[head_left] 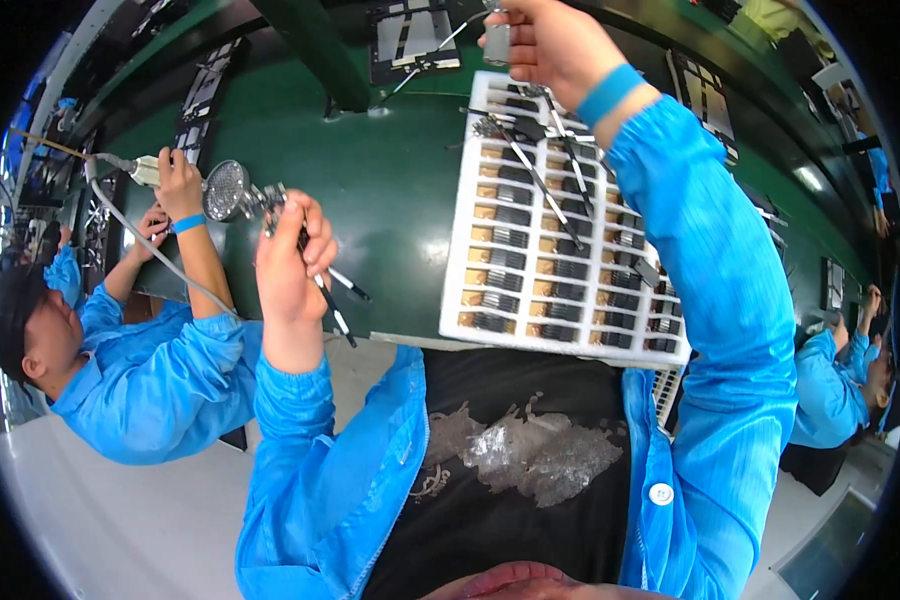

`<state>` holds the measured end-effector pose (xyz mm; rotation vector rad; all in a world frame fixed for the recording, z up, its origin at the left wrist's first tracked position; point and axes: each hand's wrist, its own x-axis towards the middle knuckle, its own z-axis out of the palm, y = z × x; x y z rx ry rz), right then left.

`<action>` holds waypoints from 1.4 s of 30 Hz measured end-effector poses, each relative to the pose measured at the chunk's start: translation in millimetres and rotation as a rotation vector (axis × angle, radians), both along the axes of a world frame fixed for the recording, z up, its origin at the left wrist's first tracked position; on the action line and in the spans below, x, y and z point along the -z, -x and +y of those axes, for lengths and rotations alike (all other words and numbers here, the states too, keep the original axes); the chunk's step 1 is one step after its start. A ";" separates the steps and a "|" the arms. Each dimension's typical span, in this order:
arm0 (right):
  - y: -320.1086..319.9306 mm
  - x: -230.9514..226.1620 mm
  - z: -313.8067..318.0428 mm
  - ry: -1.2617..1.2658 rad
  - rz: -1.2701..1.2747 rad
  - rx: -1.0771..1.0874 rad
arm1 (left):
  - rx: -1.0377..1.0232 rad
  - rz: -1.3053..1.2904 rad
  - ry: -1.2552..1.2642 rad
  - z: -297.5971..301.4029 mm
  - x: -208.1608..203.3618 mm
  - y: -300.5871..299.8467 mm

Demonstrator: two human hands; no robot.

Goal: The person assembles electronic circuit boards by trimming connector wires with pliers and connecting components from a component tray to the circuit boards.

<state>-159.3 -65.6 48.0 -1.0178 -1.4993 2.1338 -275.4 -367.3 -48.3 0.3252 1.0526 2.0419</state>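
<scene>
We see a smooth, glossy bench (400,250), a matt foam-like tray (456,300), smooth plastic-looking strips (334,311), our faintly shiny cloth sleeve (730,270), and a matt cloth shirt (510,375) with a rough, glossy print (560,462).

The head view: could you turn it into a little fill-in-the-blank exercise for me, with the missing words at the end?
1. The person's left hand holds thin strips that are black and ____.
2. The band at the wrist of the person's right hand is coloured ____.
3. The slotted tray lies on a bench coloured ____.
4. In this picture, the tray lies to the ____ of the person's left hand.

Missing words: white; blue; green; right.
</scene>
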 end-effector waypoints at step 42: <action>-116.3 -20.5 -112.4 -0.253 -0.007 -0.435 | 0.854 0.079 0.197 37.3 -74.1 -112.7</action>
